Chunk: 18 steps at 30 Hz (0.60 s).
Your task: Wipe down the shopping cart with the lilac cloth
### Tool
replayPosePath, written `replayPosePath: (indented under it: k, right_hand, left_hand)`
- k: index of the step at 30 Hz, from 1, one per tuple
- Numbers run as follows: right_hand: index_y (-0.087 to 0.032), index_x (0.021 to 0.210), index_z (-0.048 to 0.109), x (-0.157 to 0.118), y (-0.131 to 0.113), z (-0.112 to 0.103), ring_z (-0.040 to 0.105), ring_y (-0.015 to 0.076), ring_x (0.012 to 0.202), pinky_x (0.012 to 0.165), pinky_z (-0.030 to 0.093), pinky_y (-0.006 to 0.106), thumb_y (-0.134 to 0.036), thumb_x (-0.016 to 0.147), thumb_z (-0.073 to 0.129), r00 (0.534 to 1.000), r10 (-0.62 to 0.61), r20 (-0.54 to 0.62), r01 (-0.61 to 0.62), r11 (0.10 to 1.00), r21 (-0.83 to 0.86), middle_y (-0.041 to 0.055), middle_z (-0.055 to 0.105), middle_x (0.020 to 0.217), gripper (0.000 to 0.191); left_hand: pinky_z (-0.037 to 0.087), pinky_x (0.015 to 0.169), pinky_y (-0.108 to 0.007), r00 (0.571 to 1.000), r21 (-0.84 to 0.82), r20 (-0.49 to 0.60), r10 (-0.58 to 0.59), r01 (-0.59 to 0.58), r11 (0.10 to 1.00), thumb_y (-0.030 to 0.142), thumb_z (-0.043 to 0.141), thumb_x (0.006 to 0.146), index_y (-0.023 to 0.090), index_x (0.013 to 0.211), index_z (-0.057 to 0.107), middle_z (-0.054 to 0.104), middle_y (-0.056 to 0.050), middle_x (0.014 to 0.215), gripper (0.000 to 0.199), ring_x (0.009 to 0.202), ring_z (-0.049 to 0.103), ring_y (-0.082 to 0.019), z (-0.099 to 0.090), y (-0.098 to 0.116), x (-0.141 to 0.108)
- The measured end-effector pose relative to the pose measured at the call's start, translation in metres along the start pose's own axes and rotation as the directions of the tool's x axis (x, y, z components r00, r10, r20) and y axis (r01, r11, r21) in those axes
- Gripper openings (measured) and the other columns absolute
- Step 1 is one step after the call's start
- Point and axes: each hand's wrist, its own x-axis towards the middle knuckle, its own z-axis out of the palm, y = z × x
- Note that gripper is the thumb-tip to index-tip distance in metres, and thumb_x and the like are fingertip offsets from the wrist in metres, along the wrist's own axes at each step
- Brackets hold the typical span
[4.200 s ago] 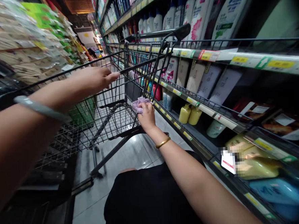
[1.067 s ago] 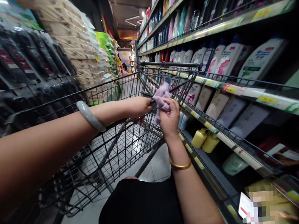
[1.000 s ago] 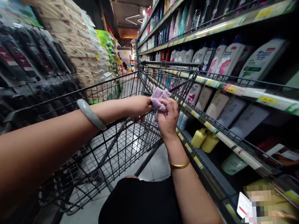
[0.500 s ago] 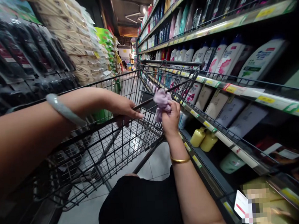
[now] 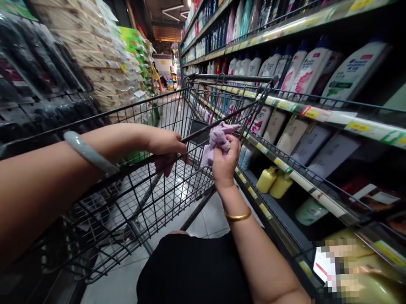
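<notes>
A black wire shopping cart [image 5: 150, 192] stands in front of me at a slant. My left hand [image 5: 168, 147], below a pale bangle, is closed around the cart's rail. In my right hand [image 5: 226, 162], beside that rail, a crumpled light purple cloth [image 5: 218, 139] is pinched between thumb and fingers. Part of the cloth spreads over the rail. A gold bracelet [image 5: 237, 215] circles my right wrist.
Shelves with a long price rail [image 5: 342, 123] run along the right, holding white shampoo bottles [image 5: 311, 69] and yellow bottles [image 5: 267, 179]. Hanging packaged goods [image 5: 14, 58] and stacked beige packs [image 5: 76, 54] line the left. Tiled floor [image 5: 108, 291] shows below.
My left hand's fingers have curled down around the rail. My right hand has shifted slightly left with the cloth, which now spreads wider across the rail.
</notes>
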Motion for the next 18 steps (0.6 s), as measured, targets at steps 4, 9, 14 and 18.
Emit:
replayPosePath:
  k: [4, 9, 14, 18]
  right_hand:
    - [-0.029, 0.109, 0.061, -0.009, -0.021, 0.0, 0.061, 0.0236, 0.117, 0.109, 0.052, 0.044, -0.018, 0.086, 0.058, 0.922, -0.274, 0.275, 0.247, 0.961, 0.127, 0.0054, 0.063, 0.111, 0.025]
    - [-0.025, 0.108, 0.058, -0.003, 0.004, -0.003, 0.06, 0.0245, 0.109, 0.104, 0.051, 0.046, -0.021, 0.081, 0.056, 0.995, -0.051, 0.088, 0.052, 0.999, -0.006, 0.0077, 0.059, 0.11, 0.027]
    - [-0.026, 0.105, 0.058, -0.01, -0.003, -0.008, 0.058, 0.0246, 0.111, 0.107, 0.051, 0.045, -0.02, 0.082, 0.056, 0.973, -0.139, 0.184, 0.137, 0.99, 0.02, 0.0072, 0.058, 0.11, 0.023]
    - [-0.026, 0.108, 0.061, -0.019, 0.001, -0.006, 0.058, 0.0258, 0.117, 0.109, 0.051, 0.045, -0.018, 0.079, 0.06, 0.875, -0.319, 0.365, 0.299, 0.948, 0.111, 0.0085, 0.059, 0.117, 0.031]
  left_hand:
    - [0.053, 0.062, -0.032, 0.999, 0.051, -0.018, 0.026, -0.025, 0.998, 0.03, 0.038, 0.096, 0.006, 0.135, 0.059, 0.069, -0.01, 0.059, 0.05, 0.054, 0.065, -0.024, -0.001, -0.001, 0.004]
    - [0.054, 0.065, -0.032, 0.999, 0.038, 0.008, 0.032, -0.032, 0.999, 0.029, 0.035, 0.099, 0.008, 0.13, 0.063, 0.069, -0.009, 0.057, 0.047, 0.056, 0.065, -0.023, 0.0, 0.003, 0.0]
    - [0.052, 0.067, -0.034, 0.992, 0.179, -0.123, -0.011, 0.033, 0.983, 0.028, 0.037, 0.099, 0.007, 0.119, 0.069, 0.067, -0.008, 0.059, 0.043, 0.057, 0.063, -0.023, 0.003, 0.009, -0.003]
    - [0.044, 0.072, -0.03, 0.948, 0.408, -0.317, 0.041, 0.097, 0.908, 0.03, 0.053, 0.095, 0.01, 0.078, 0.072, 0.062, -0.008, 0.059, 0.033, 0.062, 0.056, -0.018, -0.001, 0.01, 0.0]
